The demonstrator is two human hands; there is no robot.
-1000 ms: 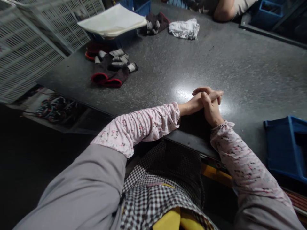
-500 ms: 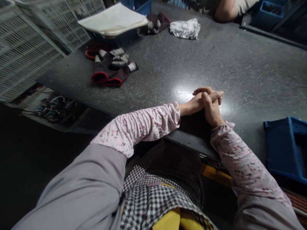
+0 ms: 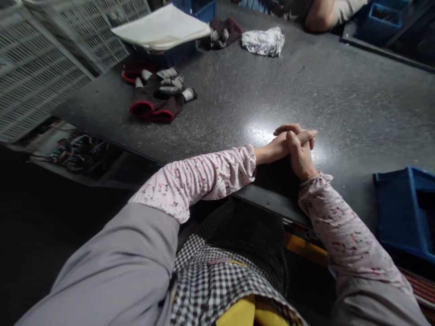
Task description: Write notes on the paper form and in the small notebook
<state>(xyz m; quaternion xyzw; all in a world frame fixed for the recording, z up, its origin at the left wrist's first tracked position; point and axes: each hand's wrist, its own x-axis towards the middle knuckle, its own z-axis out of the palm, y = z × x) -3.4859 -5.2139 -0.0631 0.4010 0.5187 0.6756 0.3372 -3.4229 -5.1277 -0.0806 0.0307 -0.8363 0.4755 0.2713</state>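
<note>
My left hand (image 3: pixel 277 147) and my right hand (image 3: pixel 302 156) are clasped together over the near part of the dark speckled table (image 3: pixel 340 104). Their fingers are interlaced and closed around each other, with the right thumb on top. No object shows between the palms, though the inside of the clasp is hidden. Floral sleeve covers reach both wrists. Nearest on the right is a blue bin (image 3: pixel 396 210). Farther off to the left lie dark work gloves (image 3: pixel 158 97) with red cuffs and grey fingertips.
White sheets (image 3: pixel 163 27) rest on a blue bin at the back left, near another glove (image 3: pixel 226 32) and a crumpled white cloth (image 3: pixel 263 41). Another person's arm (image 3: pixel 321 16) leans on the far edge. Slatted crates (image 3: pixel 30 68) stand left; a checked apron (image 3: pixel 217 280) covers my lap.
My hands stay clasped in the same place. The view has shifted only very slightly; nothing on the table has moved.
</note>
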